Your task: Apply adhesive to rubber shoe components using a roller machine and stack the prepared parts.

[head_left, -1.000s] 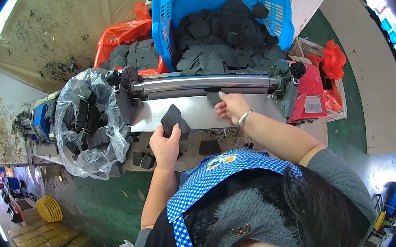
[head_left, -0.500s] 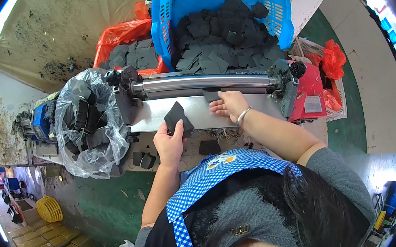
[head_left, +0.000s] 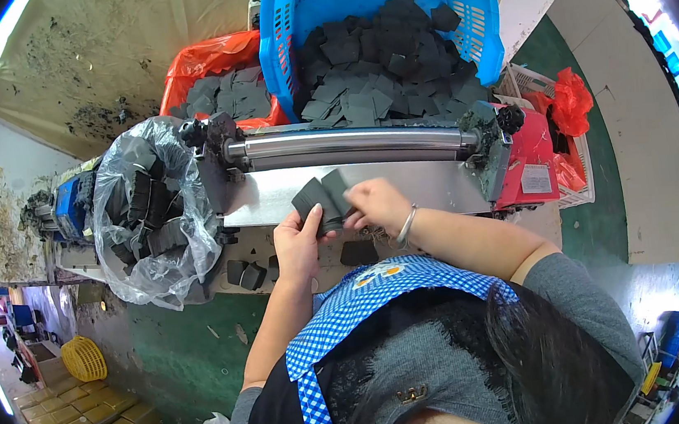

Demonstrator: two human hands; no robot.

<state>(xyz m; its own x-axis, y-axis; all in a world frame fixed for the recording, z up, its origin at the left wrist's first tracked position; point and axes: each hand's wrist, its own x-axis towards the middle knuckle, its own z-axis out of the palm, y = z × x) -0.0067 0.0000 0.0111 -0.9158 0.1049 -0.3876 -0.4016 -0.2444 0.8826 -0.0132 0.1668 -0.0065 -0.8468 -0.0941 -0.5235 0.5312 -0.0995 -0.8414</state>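
Note:
My left hand [head_left: 298, 245] is closed on a small stack of thin black square sheets [head_left: 312, 201], thumb on top. Beside it, my right hand [head_left: 380, 203], slightly blurred and with a bangle at the wrist, pinches one black sheet [head_left: 335, 187] at the stack's right edge. Both hands are over the near edge of a shiny metal feed plate [head_left: 263, 195]. Behind the plate runs a polished steel roller [head_left: 349, 141] of a machine.
A blue basket [head_left: 278, 61] of black squares stands behind the roller, with a red bag [head_left: 177, 80] of more squares beside it. A clear plastic bag [head_left: 125, 259] with black pieces is at left. Loose black pieces [head_left: 359, 252] lie below the plate. A red machine housing [head_left: 529, 163] is at right.
My right hand has moved from the roller back toward me and leftward, to the stack. A black sheet is now between its fingers at the stack's edge. My left hand has shifted slightly right.

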